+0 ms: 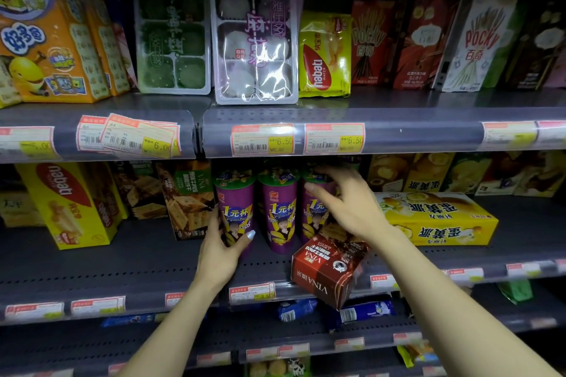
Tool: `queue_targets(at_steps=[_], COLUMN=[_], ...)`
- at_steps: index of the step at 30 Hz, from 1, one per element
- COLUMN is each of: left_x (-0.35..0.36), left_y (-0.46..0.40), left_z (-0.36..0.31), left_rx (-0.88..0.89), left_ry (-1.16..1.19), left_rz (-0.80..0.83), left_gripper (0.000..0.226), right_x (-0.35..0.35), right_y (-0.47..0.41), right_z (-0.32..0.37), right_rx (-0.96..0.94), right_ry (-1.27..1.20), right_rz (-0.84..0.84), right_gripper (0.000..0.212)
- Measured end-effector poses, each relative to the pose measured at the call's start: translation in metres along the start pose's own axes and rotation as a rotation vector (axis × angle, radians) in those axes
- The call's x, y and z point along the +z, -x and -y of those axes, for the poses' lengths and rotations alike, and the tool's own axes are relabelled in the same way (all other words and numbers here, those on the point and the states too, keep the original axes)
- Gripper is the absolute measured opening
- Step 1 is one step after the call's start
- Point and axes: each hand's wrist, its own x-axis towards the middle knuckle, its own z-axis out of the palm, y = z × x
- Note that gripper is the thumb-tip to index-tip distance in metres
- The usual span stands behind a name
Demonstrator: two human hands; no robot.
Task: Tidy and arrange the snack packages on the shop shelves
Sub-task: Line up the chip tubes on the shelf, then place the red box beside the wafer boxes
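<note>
**Shelf-Edge Rails and Price Labels**

The upper label rail (428, 135) is a grey curved strip running across the full view. A seam (199, 135) splits it into two sections. Left of the seam, a tilted stack of price labels (134, 138) overlaps; the top one reads 6.00. Right of the seam, two flat labels (262, 139) sit side by side, each reading 6.50 beside a barcode. The middle label rail (413, 280) and the lower label rail (275, 349) carry further red-and-white labels, too blurred to read.
</note>
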Motion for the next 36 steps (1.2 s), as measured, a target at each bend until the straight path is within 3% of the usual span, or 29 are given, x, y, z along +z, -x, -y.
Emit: queue_targets(at_steps=[4, 8, 14, 18, 20, 23, 26, 28, 30, 36], left_x=[-0.014, -0.038, -0.056, -0.085, -0.096, -0.112, -0.131, -0.142, -0.150, -0.163], left_y=[0.010, 0.017, 0.024, 0.026, 0.027, 0.028, 0.027, 0.024, 0.022, 0.017], left_z=[-0.001, 0.013, 0.026, 0.050, 0.058, 0.065, 0.074, 0.075, 0.074, 0.073], left_rx=[-0.015, -0.019, 0.061, 0.085, 0.106, 0.117, 0.104, 0.086, 0.073, 0.091], left_ry=[-0.215, -0.482, -0.647, -0.837, -0.907, -0.962, -1.015, -1.033, -1.034, -1.027], left_rz=[-0.018, -0.003, 0.049, 0.113, 0.135, 0.131, 0.135, 0.166, 0.186, 0.225], left_gripper=[0.095, 0.091, 0.081, 0.082, 0.079, 0.084, 0.089, 0.082, 0.077, 0.075], right_x=[-0.006, -0.009, -0.008, 0.001, 0.010, 0.021, 0.037, 0.042, 0.042, 0.047], right_y=[0.027, 0.032, 0.047, 0.076, 0.090, 0.102, 0.104, 0.100, 0.096, 0.096], right_z=[-0.014, -0.022, -0.015, -0.019, -0.021, -0.008, -0.004, -0.002, 0.004, 0.014], right_rx=[-0.130, -0.107, -0.061, 0.051, 0.166, 0.571, 0.927, 1.088, 1.181, 1.172], right_ry=[0.069, 0.139, 0.015, -0.019, 0.025, -0.040, -0.339, -0.646, -0.856, -0.996], right_rz=[-0.151, -0.014, -0.090, 0.114, 0.116, -0.019, -0.012, -0.055, -0.061, -0.138], right_gripper=[0.045, 0.061, 0.053, 0.068, 0.072, 0.076, 0.098, 0.093, 0.083, 0.084])
